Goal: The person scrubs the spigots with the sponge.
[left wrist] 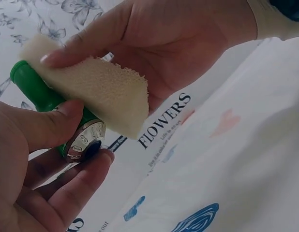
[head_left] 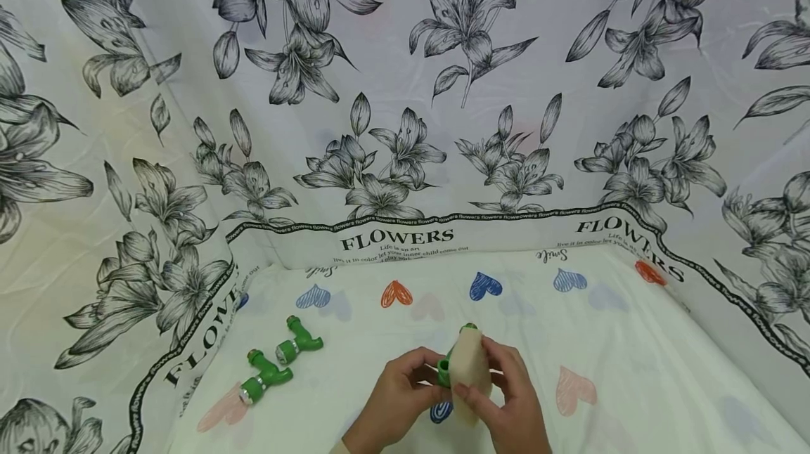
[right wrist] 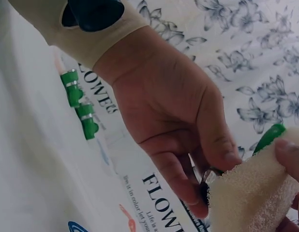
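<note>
My left hand grips a green plastic tap by its silver collar, thumb on top and fingers beneath. A cream sponge is pinched between thumb and fingers of my right hand. In the left wrist view the sponge lies against the side of the tap. The tap's dark round end shows below the left thumb there. From the head view, the sponge hides much of the tap. The right wrist view shows only the tap's green tip above the sponge.
Two more green taps with silver collars lie on the cloth at the left, a nearer tap and a farther tap. A white cloth with printed hearts covers the surface. Flower-printed curtains hang behind and at both sides.
</note>
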The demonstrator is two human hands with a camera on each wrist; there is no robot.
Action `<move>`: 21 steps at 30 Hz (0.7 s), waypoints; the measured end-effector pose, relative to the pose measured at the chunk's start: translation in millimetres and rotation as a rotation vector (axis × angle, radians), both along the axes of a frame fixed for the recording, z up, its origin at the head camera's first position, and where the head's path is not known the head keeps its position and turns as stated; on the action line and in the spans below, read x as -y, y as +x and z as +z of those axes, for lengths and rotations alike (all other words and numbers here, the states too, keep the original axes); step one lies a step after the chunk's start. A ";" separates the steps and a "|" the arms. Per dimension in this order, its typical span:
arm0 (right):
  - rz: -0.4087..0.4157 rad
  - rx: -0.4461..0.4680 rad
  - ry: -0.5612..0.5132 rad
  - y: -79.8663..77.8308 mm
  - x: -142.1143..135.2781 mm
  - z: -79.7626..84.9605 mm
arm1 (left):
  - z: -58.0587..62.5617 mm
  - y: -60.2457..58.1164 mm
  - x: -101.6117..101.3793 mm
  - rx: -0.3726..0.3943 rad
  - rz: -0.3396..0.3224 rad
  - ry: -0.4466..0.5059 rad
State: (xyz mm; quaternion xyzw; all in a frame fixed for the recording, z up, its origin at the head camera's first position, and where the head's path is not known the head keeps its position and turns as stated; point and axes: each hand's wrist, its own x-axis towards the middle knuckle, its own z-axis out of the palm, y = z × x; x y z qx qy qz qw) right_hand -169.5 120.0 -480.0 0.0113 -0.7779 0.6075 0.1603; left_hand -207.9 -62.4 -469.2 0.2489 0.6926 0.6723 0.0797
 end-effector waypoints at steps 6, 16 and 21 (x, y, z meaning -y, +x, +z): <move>-0.062 0.018 0.090 -2.4 -7.3 -2.1 | -13.1 -5.8 0.8 0.005 -0.025 -0.012; -0.070 0.021 0.121 -6.9 -13.3 -4.8 | -14.3 -6.8 2.2 0.012 -0.040 -0.036; -0.123 0.035 0.146 -11.1 -19.4 -4.0 | -14.6 -7.2 3.2 0.049 -0.064 -0.023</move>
